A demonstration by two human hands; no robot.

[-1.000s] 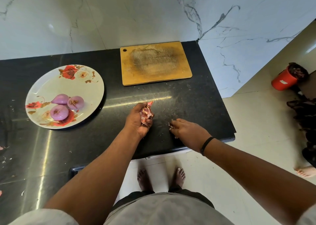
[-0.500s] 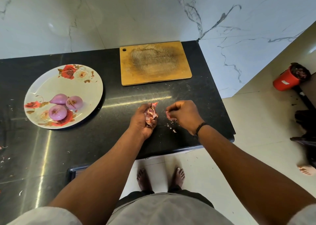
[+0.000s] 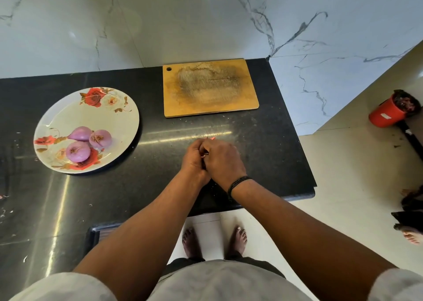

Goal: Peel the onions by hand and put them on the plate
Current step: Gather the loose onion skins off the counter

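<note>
Onions (image 3: 88,143), three of them peeled and purple, lie close together on the lower half of the flowered plate (image 3: 68,115) at the left of the frame, two touching at the back and one just in front. The plate sits on the black countertop (image 3: 263,145). Near the frame's centre, both hands meet over the counter: the left hand (image 3: 193,157) is curled around a bundle of onion skins (image 3: 212,138), only a reddish tip showing above the knuckles, and the right hand (image 3: 223,158), a black band at its wrist, lies over the left with fingers bent; whether it grips the skins too I cannot tell. A worn wooden cutting board (image 3: 210,87) lies above the hands, against the marble wall. At the right edge, on the floor, stands a red bin (image 3: 389,115).
</note>
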